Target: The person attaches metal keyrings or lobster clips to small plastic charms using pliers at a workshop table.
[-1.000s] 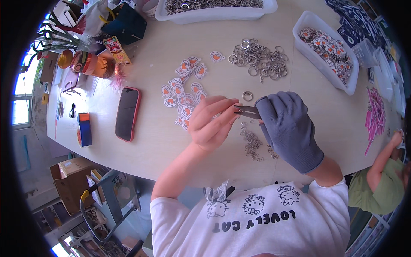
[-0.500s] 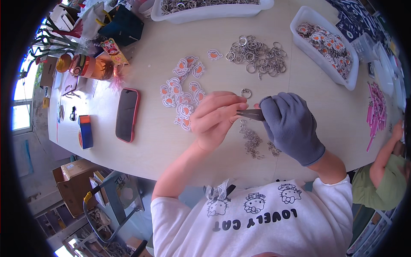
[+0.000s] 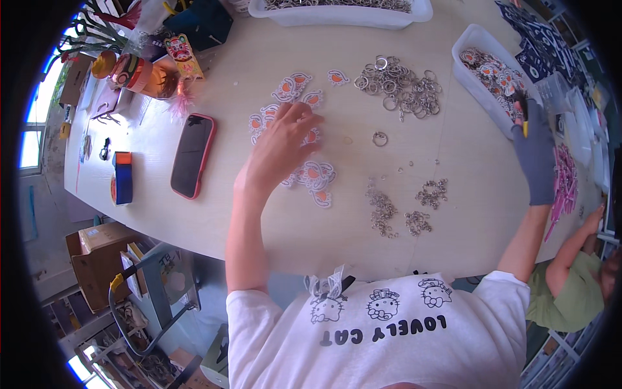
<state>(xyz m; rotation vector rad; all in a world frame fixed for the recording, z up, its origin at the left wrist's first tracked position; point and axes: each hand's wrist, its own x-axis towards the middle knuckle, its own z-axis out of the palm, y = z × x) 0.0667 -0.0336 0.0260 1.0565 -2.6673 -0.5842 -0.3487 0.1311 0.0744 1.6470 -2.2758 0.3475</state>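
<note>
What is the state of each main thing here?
Bare left hand: fingers bent, grip contents unclear
Grey-gloved right hand: grip closed on black-and-yellow pliers
Flat orange-and-white charms: spread, overlapping
Red-cased rectangular phone: face up, screen dark
Large round silver rings: heaped, one apart
Tiny silver metal rings: loosely piled
White rectangular plastic bin: open, holding charms
Long white plastic tray: open, holding rings

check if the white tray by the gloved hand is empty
Not empty: the white tray holds heaped orange-and-white charms; the right hand hides part of one end.
</note>
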